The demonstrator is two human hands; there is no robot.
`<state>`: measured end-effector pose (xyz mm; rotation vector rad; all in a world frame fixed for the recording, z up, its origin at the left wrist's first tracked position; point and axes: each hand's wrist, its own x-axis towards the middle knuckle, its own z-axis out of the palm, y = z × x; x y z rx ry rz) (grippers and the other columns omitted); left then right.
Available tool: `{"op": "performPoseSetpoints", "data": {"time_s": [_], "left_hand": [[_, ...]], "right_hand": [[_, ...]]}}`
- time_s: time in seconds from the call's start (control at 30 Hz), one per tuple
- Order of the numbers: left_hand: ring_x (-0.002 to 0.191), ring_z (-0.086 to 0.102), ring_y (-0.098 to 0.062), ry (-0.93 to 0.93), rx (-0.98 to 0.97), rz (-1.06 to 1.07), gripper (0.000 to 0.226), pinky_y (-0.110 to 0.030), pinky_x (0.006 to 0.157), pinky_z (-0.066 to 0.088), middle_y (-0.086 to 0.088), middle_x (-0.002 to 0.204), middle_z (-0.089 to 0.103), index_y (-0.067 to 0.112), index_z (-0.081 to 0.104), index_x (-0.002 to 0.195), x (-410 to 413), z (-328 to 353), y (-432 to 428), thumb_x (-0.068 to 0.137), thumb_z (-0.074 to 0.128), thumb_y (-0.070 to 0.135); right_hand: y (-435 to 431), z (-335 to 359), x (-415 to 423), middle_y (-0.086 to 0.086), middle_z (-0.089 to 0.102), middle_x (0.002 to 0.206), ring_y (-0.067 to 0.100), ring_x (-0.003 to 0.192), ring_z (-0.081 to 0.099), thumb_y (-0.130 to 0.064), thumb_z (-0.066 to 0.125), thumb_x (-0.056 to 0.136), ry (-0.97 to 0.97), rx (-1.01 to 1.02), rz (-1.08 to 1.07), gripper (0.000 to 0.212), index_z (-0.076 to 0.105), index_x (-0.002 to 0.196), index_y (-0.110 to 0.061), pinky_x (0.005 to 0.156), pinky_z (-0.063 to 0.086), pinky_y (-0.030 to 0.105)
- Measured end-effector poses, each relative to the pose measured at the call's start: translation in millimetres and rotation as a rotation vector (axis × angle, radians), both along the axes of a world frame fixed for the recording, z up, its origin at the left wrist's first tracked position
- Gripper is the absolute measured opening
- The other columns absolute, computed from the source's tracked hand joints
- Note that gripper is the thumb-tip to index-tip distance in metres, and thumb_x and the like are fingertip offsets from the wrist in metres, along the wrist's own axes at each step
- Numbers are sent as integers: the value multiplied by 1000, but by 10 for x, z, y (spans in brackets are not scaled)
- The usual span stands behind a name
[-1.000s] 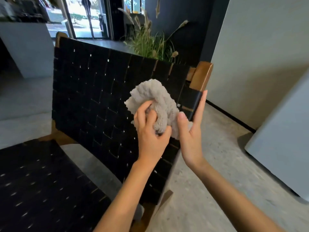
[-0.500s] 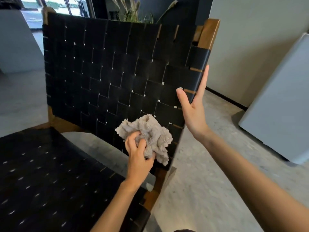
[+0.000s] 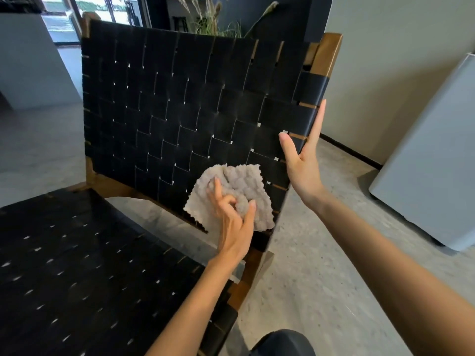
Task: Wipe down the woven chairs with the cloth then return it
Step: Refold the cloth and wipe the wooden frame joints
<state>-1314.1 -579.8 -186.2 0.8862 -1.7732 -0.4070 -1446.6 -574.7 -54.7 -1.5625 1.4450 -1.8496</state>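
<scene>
A black woven chair with a wooden frame fills the view; its backrest [image 3: 180, 104] stands upright and its seat [image 3: 77, 265] spreads to the lower left. My left hand [image 3: 232, 224] holds a fluffy beige cloth [image 3: 239, 188] bunched against the lower right of the backrest. My right hand [image 3: 303, 160] steadies the backrest's right edge, fingers straight along the side and thumb on the front.
A grey cabinet [image 3: 431, 160] stands on the right, and a light wall runs behind it. Tall grass [image 3: 218, 21] rises behind the chair. Speckled concrete floor [image 3: 308, 278] lies to the chair's right. A dark rounded shape [image 3: 282, 343], probably my knee, shows at the bottom.
My left hand has brought the cloth down the backrest from its upper right to its lower right. My right hand has stayed on the backrest's right edge.
</scene>
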Motion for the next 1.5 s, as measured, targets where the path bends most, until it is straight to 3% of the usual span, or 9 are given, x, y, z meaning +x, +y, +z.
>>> {"op": "performPoseSetpoints", "data": {"time_s": [0.13,0.33,0.57,0.77,0.9,1.07,1.27,1.37,1.5], "left_hand": [[144,14,-35,-58,-126,-6,51,-57,111,27,5,154,9,4,33,119,25,-78,-166,93,50,44],[136,30,-23,216,132,184,28,-22,101,39,-14,148,24,18,28,106,217,-125,-550,92,47,2],[140,23,-25,416,425,358,30,-20,108,33,-23,148,17,2,26,114,338,-98,-711,91,39,-11],[80,45,-5,349,552,269,18,-5,56,43,-13,114,42,18,27,103,303,-232,-361,98,39,5],[100,49,-11,179,417,140,27,-17,69,43,-18,130,40,18,24,103,94,-308,40,94,43,1],[141,16,0,225,148,-83,25,-2,97,31,15,155,1,23,27,108,-118,-167,218,95,47,17],[144,12,-4,249,-24,-255,17,-31,113,28,11,158,9,31,27,103,-321,872,-321,95,41,31],[139,19,4,210,-84,-323,20,-22,111,28,9,154,13,22,28,106,-547,1505,-529,95,43,29],[112,46,-17,92,-130,-293,48,-30,102,40,0,122,39,13,27,139,-778,2185,-647,96,49,21]], "right_hand": [[17,11,7,-26,9,148,-22,127,24,-15,51,99,-18,0,-10,82,-11,151,-24,99,24,-1],[8,11,34,-6,1,161,6,144,18,-14,51,99,-35,-2,7,82,-11,151,-25,116,22,21],[26,34,60,-5,1,161,13,145,17,-14,51,99,-54,9,-8,80,-9,151,-26,118,22,43],[24,26,66,-9,2,159,9,145,17,-15,52,98,-57,5,-15,80,-8,151,-27,119,20,39],[36,27,57,-7,1,161,10,145,17,-17,52,98,-44,26,-23,81,-9,151,-27,119,20,38],[84,77,28,-6,2,161,13,145,19,-20,51,99,-23,88,24,83,-14,149,-32,120,19,39],[238,184,-161,-33,30,133,-19,110,45,-20,46,101,112,230,147,81,-19,147,-37,97,37,14],[382,315,-340,-12,32,148,1,116,47,-26,39,103,210,310,108,66,-6,149,-42,87,41,16],[528,562,-549,-10,34,135,5,120,39,-27,41,102,354,304,3,52,20,147,-44,86,35,3]]}}
